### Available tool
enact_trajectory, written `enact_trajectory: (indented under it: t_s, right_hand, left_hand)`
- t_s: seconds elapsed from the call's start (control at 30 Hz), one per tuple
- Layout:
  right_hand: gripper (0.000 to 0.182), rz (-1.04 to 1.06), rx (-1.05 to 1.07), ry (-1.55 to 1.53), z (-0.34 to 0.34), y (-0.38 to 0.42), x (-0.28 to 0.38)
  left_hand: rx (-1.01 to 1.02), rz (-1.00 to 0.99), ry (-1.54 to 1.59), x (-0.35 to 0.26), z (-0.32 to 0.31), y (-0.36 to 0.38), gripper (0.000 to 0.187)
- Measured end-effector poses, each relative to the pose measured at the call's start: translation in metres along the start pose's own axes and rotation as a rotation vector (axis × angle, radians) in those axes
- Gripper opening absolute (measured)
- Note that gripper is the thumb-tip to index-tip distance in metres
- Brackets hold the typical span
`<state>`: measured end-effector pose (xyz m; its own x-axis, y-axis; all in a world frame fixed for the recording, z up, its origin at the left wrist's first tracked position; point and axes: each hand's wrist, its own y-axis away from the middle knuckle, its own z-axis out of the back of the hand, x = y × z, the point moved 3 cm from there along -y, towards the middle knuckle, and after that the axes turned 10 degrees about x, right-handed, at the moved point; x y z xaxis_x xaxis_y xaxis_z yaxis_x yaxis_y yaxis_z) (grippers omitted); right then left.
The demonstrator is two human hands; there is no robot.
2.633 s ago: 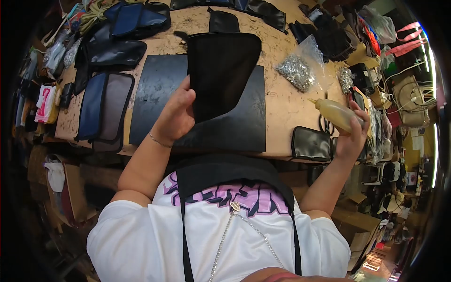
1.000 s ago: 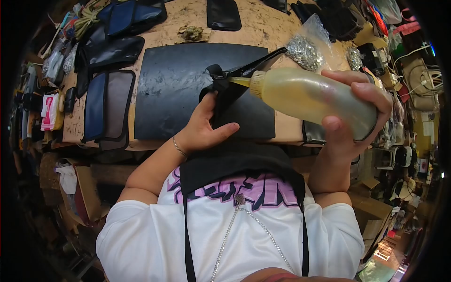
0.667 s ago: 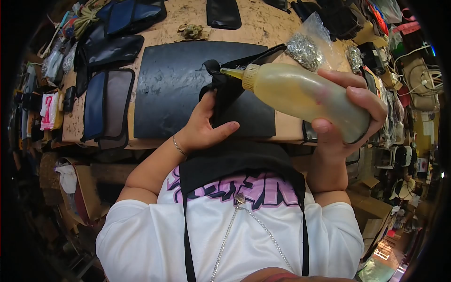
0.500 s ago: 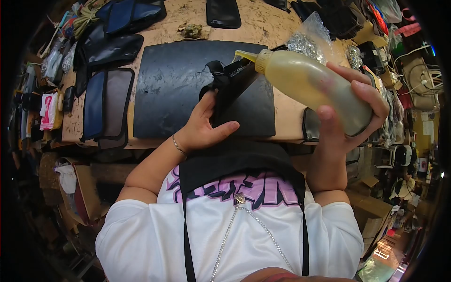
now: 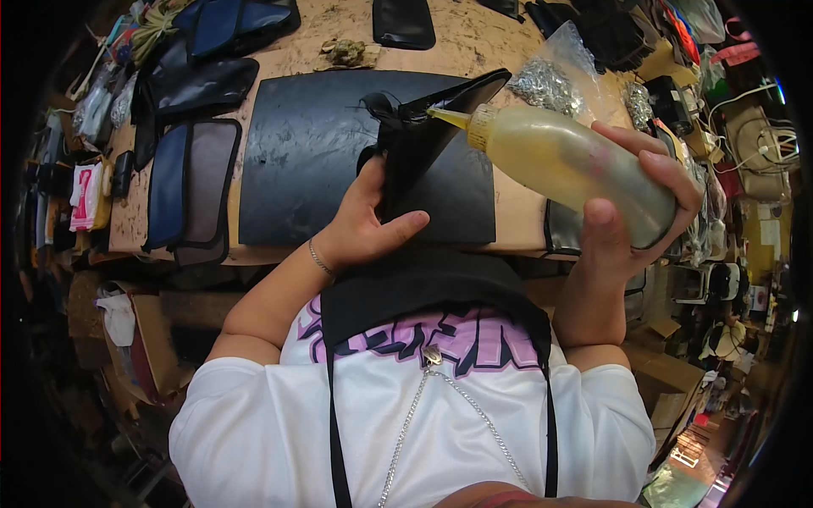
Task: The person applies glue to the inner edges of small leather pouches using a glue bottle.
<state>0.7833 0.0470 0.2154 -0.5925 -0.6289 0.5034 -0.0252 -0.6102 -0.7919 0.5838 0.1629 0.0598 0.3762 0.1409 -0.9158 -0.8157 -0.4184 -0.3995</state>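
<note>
My right hand [image 5: 631, 199] is wrapped round a translucent squeeze bottle [image 5: 559, 157] of yellowish liquid, tipped with its yellow nozzle toward the left. The nozzle tip is right at the inner side of a black pouch-like piece [image 5: 423, 157] that stands on edge, partly opened. My left hand [image 5: 373, 212] grips that piece from the left; its thumb is stretched out and its other fingers are mostly hidden behind the material. Dark strips or ties [image 5: 381, 110] stick out at the piece's upper left. Beneath lies a black mat [image 5: 288, 161].
Blue and black pouches [image 5: 190, 186] lie on the left of the wooden table [image 5: 313, 25]. A crusty lump [image 5: 347, 55] sits behind the mat. At the back right is a clear bag of shiny metal bits [image 5: 546, 85]. Another black pouch [image 5: 404, 24] lies at the far edge.
The bottle has come slightly down and right, its nozzle tip now lower against the piece. The black piece has opened wider, showing its far flap. My left hand has barely moved.
</note>
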Motion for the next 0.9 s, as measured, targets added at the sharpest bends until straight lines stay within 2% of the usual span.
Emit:
enact_trajectory:
  t_s: [0.23, 0.4, 0.5, 0.6, 0.7, 0.73, 0.83, 0.9]
  right_hand:
    - [0.066, 0.05, 0.107, 0.003, -0.004, 0.001, 0.004]
    - [0.066, 0.02, -0.026, 0.064, 0.004, 0.005, -0.007]
    - [0.065, 0.01, -0.143, -0.035, 0.01, 0.002, -0.014]
    - [0.062, 0.027, -0.2, -0.038, 0.015, -0.004, -0.024]
    - [0.057, 0.068, -0.083, 0.051, 0.021, -0.011, -0.046]
    - [0.055, 0.078, -0.023, 0.022, 0.019, -0.013, -0.049]
    - [0.057, 0.091, 0.12, 0.078, 0.014, -0.012, -0.057]
    - [0.056, 0.11, 0.165, 0.082, 0.01, -0.012, -0.056]
  left_hand:
    - [-0.011, -0.028, -0.013, 0.003, -0.002, -0.002, 0.074]
    - [-0.019, 0.053, 0.058, -0.001, -0.002, 0.0, 0.08]
    - [0.012, 0.161, 0.19, -0.009, -0.002, -0.005, 0.085]
    - [0.097, 0.202, 0.606, -0.011, -0.002, -0.014, 0.086]
    - [0.14, 0.258, 0.763, -0.027, -0.01, -0.022, 0.084]
    - [0.142, 0.233, 0.69, -0.032, -0.012, -0.024, 0.081]
    - [0.175, 0.244, 0.789, -0.039, -0.014, -0.025, 0.078]
    - [0.134, 0.303, 0.709, -0.044, -0.016, -0.027, 0.085]
